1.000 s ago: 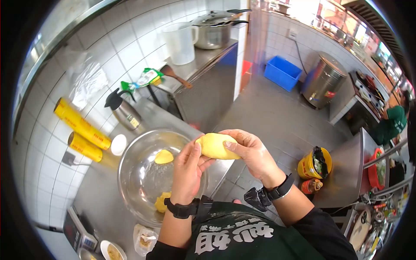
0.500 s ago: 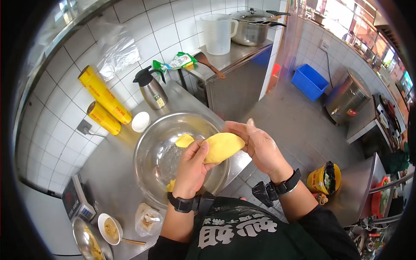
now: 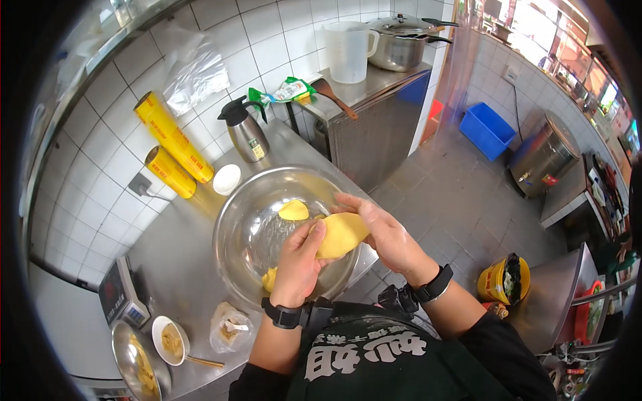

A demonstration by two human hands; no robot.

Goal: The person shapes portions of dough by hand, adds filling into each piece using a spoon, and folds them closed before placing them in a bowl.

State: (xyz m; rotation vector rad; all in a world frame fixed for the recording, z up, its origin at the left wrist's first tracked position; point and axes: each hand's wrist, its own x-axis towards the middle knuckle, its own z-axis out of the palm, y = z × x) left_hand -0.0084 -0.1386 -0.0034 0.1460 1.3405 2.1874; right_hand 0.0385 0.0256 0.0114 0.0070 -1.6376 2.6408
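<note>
A smooth yellow lump of dough (image 3: 341, 235) is held over the right side of a large steel bowl (image 3: 231, 267). My left hand (image 3: 299, 264) grips the dough's left end, thumb on top. Against its right end rests my right hand (image 3: 391, 239), fingers curved round the far side and partly hidden. Inside the bowl lie a smaller yellow dough piece (image 3: 293, 210) near the back and another piece (image 3: 269, 279) at the lower left, partly behind my left hand.
Behind the bowl stand a steel jug (image 3: 247, 134), a white cup (image 3: 227, 179) and yellow rolls (image 3: 175, 137). At the front left are a scale (image 3: 124, 294), a white bowl (image 3: 171, 339), a smaller steel bowl (image 3: 127, 364) and a plastic bag (image 3: 229, 327).
The view has shifted, so the bowl and counter appear farther right. My right hand has come off the dough's top, opened beside it, then moved back against its right end.
</note>
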